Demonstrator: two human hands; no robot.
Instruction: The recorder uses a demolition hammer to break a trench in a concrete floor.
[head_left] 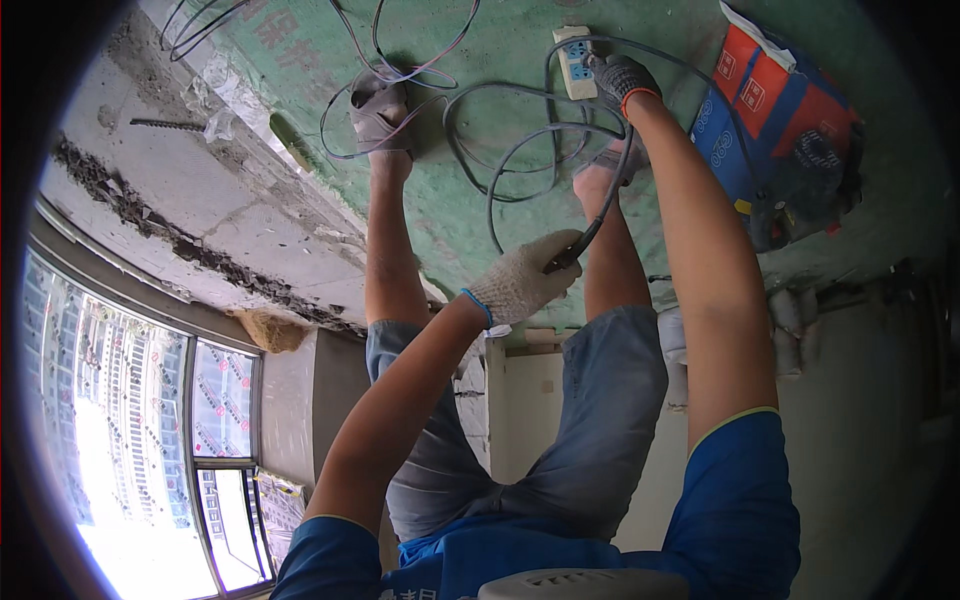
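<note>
One black cable [604,213] is wrapped by the left hand's [525,278] fingers, probably controlling slack; at one o'clock, the right hand [622,82], finger grip unclear, meets the power strip [575,66].

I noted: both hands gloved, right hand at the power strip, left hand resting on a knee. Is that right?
Wrong about the left hand: the head view shows it holding a black cable instead. The right hand is at the power strip, and both are gloved.

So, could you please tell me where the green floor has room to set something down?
Bare patches lie between the left shin and the black cable, and between the thin wires and power strip. It's crowded around the right hand.
</note>
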